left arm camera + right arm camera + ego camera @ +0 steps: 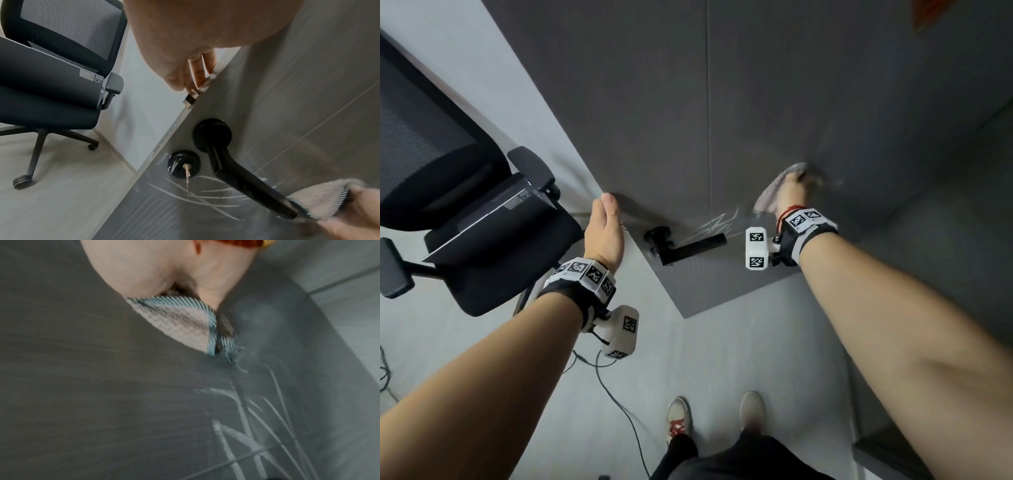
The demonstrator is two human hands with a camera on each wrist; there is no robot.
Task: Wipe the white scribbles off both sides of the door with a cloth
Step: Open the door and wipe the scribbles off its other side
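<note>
The dark grey door (671, 120) stands ajar in front of me. White scribbles (717, 226) cross its face just above the black lever handle (690, 245); they also show around the handle (207, 197) and below the cloth (246, 426). My right hand (792, 195) grips a bunched grey cloth (786, 176) and presses it on the door, up and right of the scribbles. A faint smeared patch lies beside the cloth (180, 324). My left hand (604, 228) holds the door's free edge above the handle, thumb on the near face and fingers (198, 73) round the edge by the latch plate (192, 97).
A black office chair (448, 178) with a closed laptop (493, 219) on its seat stands left of the door edge. A key (187, 177) hangs in the lock below the handle. A cable (619, 404) trails over the floor near my shoes (681, 418). A grey wall (945, 222) is at the right.
</note>
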